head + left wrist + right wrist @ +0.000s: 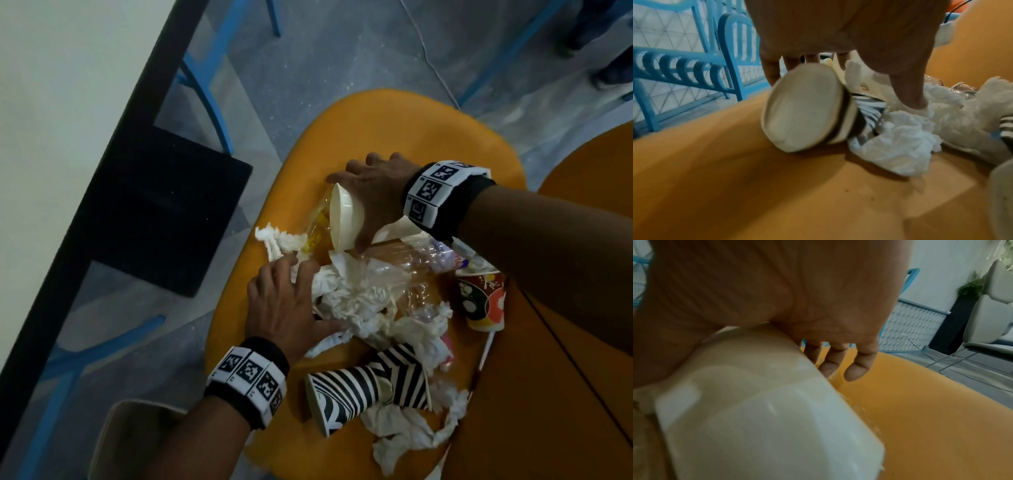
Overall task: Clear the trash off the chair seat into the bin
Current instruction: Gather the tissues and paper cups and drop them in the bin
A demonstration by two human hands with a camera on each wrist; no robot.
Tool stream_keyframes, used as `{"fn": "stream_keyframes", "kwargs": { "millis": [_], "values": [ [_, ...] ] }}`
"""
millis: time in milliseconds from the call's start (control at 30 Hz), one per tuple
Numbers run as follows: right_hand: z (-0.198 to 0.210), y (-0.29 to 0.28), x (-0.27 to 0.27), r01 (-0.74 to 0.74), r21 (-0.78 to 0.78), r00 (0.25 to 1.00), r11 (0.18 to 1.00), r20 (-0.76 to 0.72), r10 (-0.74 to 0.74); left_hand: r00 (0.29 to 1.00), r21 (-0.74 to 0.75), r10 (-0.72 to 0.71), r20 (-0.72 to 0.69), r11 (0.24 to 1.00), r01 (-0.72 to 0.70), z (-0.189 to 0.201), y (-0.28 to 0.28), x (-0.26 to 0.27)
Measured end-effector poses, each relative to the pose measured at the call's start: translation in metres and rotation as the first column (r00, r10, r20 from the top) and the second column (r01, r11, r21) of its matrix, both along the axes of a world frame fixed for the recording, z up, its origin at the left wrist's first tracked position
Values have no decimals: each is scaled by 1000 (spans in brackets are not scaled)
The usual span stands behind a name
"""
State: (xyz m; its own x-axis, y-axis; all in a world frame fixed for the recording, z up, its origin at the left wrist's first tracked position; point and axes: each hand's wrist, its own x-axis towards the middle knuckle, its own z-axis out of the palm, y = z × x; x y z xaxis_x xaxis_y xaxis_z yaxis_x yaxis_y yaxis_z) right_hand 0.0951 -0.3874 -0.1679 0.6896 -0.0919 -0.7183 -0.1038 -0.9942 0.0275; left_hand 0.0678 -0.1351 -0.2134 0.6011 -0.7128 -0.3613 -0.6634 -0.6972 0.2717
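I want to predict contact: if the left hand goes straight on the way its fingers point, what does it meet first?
Probably the crumpled white tissue: the left hand already touches the pile, fingers aimed there. Depth is uncertain.

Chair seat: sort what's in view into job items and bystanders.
Job: white bowl under right hand; crumpled tissues under left hand; striped cup; floral cup; clear plastic bottle.
Bystanders: black table leg; blue chair frames.

A grey speckled floor [308, 68] is seen beneath blue chair legs [212, 102]; a dark-edged white table [51, 102] is placed alongside.
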Motion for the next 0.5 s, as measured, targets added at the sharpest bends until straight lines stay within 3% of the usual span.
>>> {"fn": "stream_keyframes", "kwargs": {
  "millis": [100, 167, 267, 333, 400, 500],
  "values": [
    [-1, -1, 0, -54, -86, 998, 995, 33, 57, 1000, -81, 16, -10, 997, -17, -7, -6, -6],
    [0, -2, -2, -37, -81, 999, 996, 37, 40, 1000, -58, -21, 3, 998, 21, -10, -10, -11],
    [8, -8, -6, 49, -14, 999, 999, 7, -49, 994, 35, -92, 54, 995, 90, -18, -15, -19],
    [21, -17, -13, 196, 45, 979, 980, 49, -198, 991, 71, -106, 77, 992, 100, -23, -17, -19],
    [40, -31, -24, 396, 155, 896, 905, 151, -418, 990, 76, -118, 71, 991, 113, -24, -19, -17],
    [71, -53, -55, 578, 350, 697, 738, 259, -669, 984, 72, -169, 53, 984, 165, -20, -19, -13]
  ]
}}
